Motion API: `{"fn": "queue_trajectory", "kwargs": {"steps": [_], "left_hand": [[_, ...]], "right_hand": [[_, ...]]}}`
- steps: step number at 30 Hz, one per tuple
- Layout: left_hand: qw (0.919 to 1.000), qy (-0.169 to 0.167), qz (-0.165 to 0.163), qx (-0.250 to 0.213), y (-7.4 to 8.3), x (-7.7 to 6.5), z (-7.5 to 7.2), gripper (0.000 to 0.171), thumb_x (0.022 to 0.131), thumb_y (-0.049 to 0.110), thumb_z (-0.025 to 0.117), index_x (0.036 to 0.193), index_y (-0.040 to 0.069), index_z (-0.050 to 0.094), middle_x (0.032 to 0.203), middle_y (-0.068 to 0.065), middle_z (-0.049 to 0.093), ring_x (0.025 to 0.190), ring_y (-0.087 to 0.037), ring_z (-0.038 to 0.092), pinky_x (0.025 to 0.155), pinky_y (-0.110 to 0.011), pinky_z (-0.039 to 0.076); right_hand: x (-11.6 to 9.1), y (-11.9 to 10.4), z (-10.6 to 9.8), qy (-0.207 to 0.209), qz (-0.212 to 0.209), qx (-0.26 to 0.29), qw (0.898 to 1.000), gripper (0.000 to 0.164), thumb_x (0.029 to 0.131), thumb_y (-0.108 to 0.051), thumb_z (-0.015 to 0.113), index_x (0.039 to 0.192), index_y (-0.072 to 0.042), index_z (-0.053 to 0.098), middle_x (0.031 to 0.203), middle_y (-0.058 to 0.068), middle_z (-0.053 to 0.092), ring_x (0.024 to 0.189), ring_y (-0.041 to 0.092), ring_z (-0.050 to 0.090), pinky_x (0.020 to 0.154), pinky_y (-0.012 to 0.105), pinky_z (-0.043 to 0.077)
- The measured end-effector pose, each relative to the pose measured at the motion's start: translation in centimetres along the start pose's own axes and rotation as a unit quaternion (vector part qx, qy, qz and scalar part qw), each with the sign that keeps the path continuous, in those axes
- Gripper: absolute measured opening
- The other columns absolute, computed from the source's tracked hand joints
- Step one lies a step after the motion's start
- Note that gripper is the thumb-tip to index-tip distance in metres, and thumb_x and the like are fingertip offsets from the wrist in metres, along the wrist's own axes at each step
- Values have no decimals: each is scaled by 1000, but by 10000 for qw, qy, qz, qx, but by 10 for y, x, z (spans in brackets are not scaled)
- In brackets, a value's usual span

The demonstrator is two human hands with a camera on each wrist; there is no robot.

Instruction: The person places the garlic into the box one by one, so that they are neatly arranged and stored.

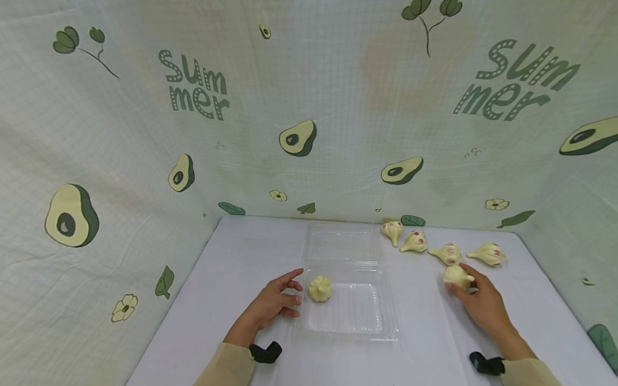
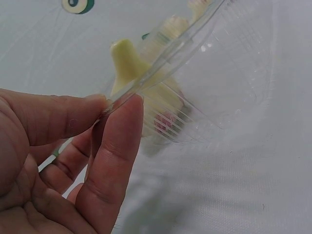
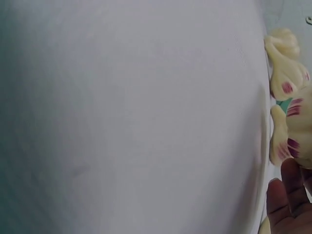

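A clear plastic clamshell box point(image 1: 357, 310) lies on the table with its lid laid back. My left hand point(image 1: 275, 303) is at the box's left side; in the left wrist view, its thumb and fingertips pinch the rim. Inside, toward that side, sits one pale garlic bulb point(image 1: 320, 289), whose stem and purple marks show in the left wrist view. To the right of the box, my right hand point(image 1: 485, 311) holds another garlic bulb point(image 1: 456, 276) between thumb and fingers. The right wrist view shows this bulb point(image 3: 301, 129) with purple streaks, cut off by the frame edge.
Several more garlic bulbs lie in a loose row at the back right, among them one point(image 1: 449, 254) just behind the held bulb and one point(image 1: 488, 254) farthest right. The white table point(image 1: 425, 343) meets a printed cloth point(image 1: 338, 177) at the back and sides.
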State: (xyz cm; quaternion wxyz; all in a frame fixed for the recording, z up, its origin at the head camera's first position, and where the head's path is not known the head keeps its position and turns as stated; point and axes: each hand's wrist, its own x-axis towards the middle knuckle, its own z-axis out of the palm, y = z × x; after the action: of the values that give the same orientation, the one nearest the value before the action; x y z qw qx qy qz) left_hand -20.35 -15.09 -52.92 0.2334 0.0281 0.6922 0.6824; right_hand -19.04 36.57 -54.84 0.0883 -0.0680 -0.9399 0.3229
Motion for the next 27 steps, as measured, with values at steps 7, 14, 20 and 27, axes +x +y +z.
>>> {"fn": "queue_trajectory", "kwargs": {"steps": [7, 14, 20, 27], "left_hand": [[10000, -12, 7, 37, 1, 0, 1, 78, 94, -5, 70, 164, 14, 40, 127, -16, 53, 90, -19, 62, 67, -30, 64], [10000, -12, -9, 44, 3, -1, 1, 78, 94, -4, 70, 164, 15, 40, 126, -16, 53, 89, -19, 62, 67, -30, 64], [10000, -8, -7, 51, 4, -1, 1, 78, 94, -3, 71, 164, 14, 41, 126, -14, 53, 89, -19, 62, 68, -30, 64], [10000, -15, -42, 56, 7, -2, 2, 78, 94, -5, 71, 163, 14, 41, 126, -15, 52, 88, -19, 62, 68, -30, 64]], "right_hand": [[-2, -3, 2, 92, -225, 194, 9995, 68, 95, -29, 81, 145, 6, 50, 128, 34, 57, 102, 40, 62, 68, 21, 46], [-3, -21, 3, -149, -529, 325, 9980, 74, 95, -29, 81, 150, 6, 46, 137, 31, 49, 113, 39, 55, 73, 8, 40], [-6, -48, 4, -124, -826, 395, 9957, 71, 93, -25, 83, 148, 4, 49, 138, 28, 51, 112, 37, 56, 76, 9, 41], [-10, -79, 6, -191, -1012, 429, 9938, 70, 93, -26, 83, 149, 0, 50, 143, 26, 51, 114, 36, 57, 79, 15, 46]]}}
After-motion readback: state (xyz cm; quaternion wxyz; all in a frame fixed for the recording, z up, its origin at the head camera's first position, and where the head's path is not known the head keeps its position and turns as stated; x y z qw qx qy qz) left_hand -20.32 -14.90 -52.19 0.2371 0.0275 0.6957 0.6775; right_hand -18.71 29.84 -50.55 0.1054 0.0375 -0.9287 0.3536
